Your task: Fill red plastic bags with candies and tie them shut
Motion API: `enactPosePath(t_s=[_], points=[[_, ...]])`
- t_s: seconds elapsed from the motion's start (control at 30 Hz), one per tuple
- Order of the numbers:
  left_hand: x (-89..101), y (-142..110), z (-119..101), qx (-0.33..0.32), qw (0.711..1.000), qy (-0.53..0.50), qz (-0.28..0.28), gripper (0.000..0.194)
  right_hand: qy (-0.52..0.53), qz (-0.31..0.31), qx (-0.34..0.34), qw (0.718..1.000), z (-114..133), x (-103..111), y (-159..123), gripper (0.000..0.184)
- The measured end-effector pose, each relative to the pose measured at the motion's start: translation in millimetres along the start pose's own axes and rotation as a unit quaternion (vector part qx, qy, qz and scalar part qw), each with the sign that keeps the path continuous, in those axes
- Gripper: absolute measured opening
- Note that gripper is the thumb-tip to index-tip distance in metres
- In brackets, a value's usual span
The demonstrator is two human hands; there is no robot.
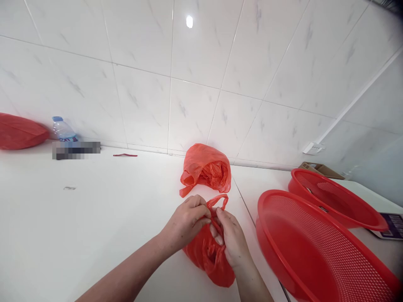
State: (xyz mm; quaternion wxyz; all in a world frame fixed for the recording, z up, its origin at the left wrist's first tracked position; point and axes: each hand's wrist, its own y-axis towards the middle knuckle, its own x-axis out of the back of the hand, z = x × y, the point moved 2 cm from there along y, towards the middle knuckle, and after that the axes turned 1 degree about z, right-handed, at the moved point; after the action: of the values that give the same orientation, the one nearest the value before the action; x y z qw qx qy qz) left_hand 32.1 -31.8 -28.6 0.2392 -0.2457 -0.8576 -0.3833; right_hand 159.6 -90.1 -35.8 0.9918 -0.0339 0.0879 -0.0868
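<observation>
A red plastic bag [217,268] rests on the white table below my hands, its gathered top pulled up between them. My left hand [192,216] pinches the twisted handles from the left. My right hand [228,230] grips the same gathered plastic from the right, thumb uppermost. A loop of handle sticks up above the fingers. What the bag contains is hidden. Just beyond my hands lies a second red plastic bag [206,165], crumpled, with its mouth facing me.
To the right stand two red perforated baskets [267,235], [294,180], the rear one over a scale [392,226]. A cardboard box [324,170] sits behind. Far left are a red bundle [22,132], a water bottle [64,130] and a red strip [125,155]. A tiled wall [141,105] closes the back.
</observation>
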Motion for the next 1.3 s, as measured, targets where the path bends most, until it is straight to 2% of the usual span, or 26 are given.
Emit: enactPosePath(t_s=[0.13,0.2,0.3,0.43,0.5,0.57,0.63,0.7,0.83,0.93,1.0,1.07,1.13,1.23,1.3], points=[[-4.2,-2,11,0.068,0.997,-0.033,-0.034,0.016,0.039,0.008,-0.003,0.999,-8,9,-2,0.037],[-5.8,-3,14,0.11,0.99,-0.072,-0.045,0.016,0.067,0.024,-0.009,0.997,-12,14,-2,0.04],[-9.0,-5,15,0.155,0.973,-0.172,-0.02,0.015,0.043,0.047,-0.014,0.998,-15,23,-3,0.048],[-16.4,-8,16,0.204,0.932,-0.294,0.057,0.012,-0.101,0.079,0.021,0.992,-8,25,-3,0.014],[-19.2,-10,17,0.222,0.927,-0.295,0.063,0.013,-0.172,0.034,0.037,0.984,-4,26,-2,0.021],[-20.5,-11,17,0.227,0.932,-0.278,0.054,0.014,-0.25,-0.054,0.047,0.966,-3,29,-1,0.026],[-20.5,-11,15,0.222,0.938,-0.262,0.054,0.014,-0.315,-0.125,0.053,0.939,-5,33,1,0.019],[-19.1,-11,12,0.22,0.943,-0.241,0.065,0.013,-0.331,-0.143,0.049,0.932,-9,36,3,0.011],[-13.5,-9,9,0.226,0.952,-0.191,0.076,0.011,-0.241,-0.1,0.047,0.964,-11,37,4,0.02],[-8.6,-10,12,0.229,0.957,-0.163,0.073,0.011,-0.111,-0.039,0.027,0.993,-12,37,3,0.025],[-4.1,-12,14,0.216,0.963,-0.145,0.067,0.01,-0.024,-0.021,0.011,0.999,-15,39,4,0.027],[2.6,-16,14,0.192,0.971,-0.124,0.067,0.011,-0.006,-0.055,0.007,0.998,-19,46,6,0.027],[12.3,-23,14,0.174,0.976,-0.102,0.082,0.013,-0.09,-0.132,0.02,0.987,-26,58,9,0.024],[31.8,-36,18,0.169,0.978,-0.056,0.113,0.017,-0.27,-0.241,0.074,0.929,-37,79,10,0.023],[45.0,-48,24,0.177,0.976,-0.023,0.124,0.019,-0.331,-0.286,0.101,0.894,-47,91,7,0.025]])
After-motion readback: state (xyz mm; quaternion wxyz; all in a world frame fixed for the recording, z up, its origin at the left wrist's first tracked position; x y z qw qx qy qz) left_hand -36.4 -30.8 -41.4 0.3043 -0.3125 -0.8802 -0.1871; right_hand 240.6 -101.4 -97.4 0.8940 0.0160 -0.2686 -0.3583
